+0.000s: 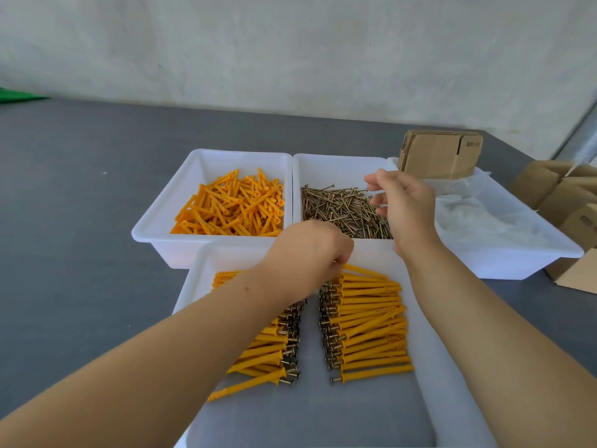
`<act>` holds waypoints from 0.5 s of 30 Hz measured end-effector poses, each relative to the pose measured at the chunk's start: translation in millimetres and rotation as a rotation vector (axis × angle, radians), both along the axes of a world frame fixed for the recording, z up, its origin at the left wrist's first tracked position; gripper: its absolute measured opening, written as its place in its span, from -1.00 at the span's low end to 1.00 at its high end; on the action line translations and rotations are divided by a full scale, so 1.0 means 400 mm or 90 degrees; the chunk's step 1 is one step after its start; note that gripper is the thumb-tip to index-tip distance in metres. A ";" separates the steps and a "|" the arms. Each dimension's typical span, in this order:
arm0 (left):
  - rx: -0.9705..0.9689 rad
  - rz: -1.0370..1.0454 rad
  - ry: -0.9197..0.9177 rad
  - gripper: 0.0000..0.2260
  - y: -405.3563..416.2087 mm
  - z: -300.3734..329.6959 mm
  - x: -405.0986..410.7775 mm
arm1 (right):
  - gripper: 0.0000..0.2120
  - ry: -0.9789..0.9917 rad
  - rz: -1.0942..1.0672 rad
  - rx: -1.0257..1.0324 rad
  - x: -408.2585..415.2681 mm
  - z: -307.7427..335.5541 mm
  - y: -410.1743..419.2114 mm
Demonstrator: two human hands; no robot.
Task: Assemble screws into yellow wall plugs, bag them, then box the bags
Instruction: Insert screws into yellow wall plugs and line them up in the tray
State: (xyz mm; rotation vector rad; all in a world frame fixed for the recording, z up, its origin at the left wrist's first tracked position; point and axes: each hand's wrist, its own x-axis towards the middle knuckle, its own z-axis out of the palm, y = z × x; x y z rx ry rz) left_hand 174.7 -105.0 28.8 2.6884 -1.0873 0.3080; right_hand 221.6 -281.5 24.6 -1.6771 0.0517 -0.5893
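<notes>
Meanwhile, a yellow plug [365,271] lies pinched in the left hand [311,250] at the frame's centre, its long axis running right and slightly down over the assembled rows [371,321]. Directly above, the right hand [405,205] hovers over the screws [342,210], fingers loosely curled; whether it holds one I cannot tell.

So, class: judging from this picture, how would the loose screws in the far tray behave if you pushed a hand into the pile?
The loose screws lie tangled, so several would probably lift together. They look thin and stiff, unlikely to bend. The tray walls should stop them rolling away.
</notes>
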 end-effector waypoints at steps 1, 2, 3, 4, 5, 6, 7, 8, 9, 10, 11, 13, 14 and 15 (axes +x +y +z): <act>0.011 0.004 -0.021 -0.86 -0.009 -0.007 0.000 | -0.78 -0.002 0.001 -0.002 0.000 0.000 0.001; 0.021 0.005 -0.040 -0.85 -0.016 -0.015 0.000 | -0.78 -0.005 0.001 -0.002 0.001 0.000 0.002; 0.025 0.001 -0.057 -0.84 -0.021 -0.022 0.002 | -0.78 -0.008 0.003 -0.005 0.001 -0.001 0.003; 0.022 -0.006 -0.069 -0.83 -0.023 -0.029 0.006 | -0.79 -0.006 0.005 -0.013 -0.001 -0.001 0.004; -0.013 -0.016 -0.070 -0.85 -0.023 -0.032 0.008 | -0.79 0.000 0.006 -0.030 -0.002 -0.001 0.005; -0.070 -0.026 -0.064 -0.87 -0.020 -0.032 0.009 | -0.80 0.012 0.007 -0.060 -0.002 -0.002 0.005; -0.137 -0.030 -0.054 -0.87 -0.016 -0.032 0.010 | -0.79 0.027 0.007 -0.114 -0.001 -0.004 0.004; -0.193 -0.024 -0.050 -0.86 -0.010 -0.030 0.015 | -0.78 0.045 0.007 -0.189 0.002 -0.008 0.003; -0.234 -0.005 -0.062 -0.86 -0.003 -0.028 0.023 | -0.78 0.071 0.010 -0.275 0.006 -0.014 0.000; -0.264 0.027 -0.086 -0.86 0.007 -0.027 0.036 | -0.79 0.109 0.017 -0.362 0.009 -0.019 -0.003; -0.284 0.070 -0.113 -0.86 0.020 -0.024 0.049 | -0.80 0.158 0.034 -0.447 0.012 -0.024 -0.003; -0.290 0.172 -0.146 -0.84 0.053 -0.017 0.078 | -0.77 0.282 0.089 -0.596 0.021 -0.028 0.001; -0.270 0.229 -0.141 -0.82 0.071 -0.016 0.093 | -0.72 0.351 0.124 -0.663 0.029 -0.026 0.006; -0.230 0.291 -0.110 -0.78 0.089 -0.020 0.108 | -0.67 0.414 0.166 -0.726 0.038 -0.020 0.010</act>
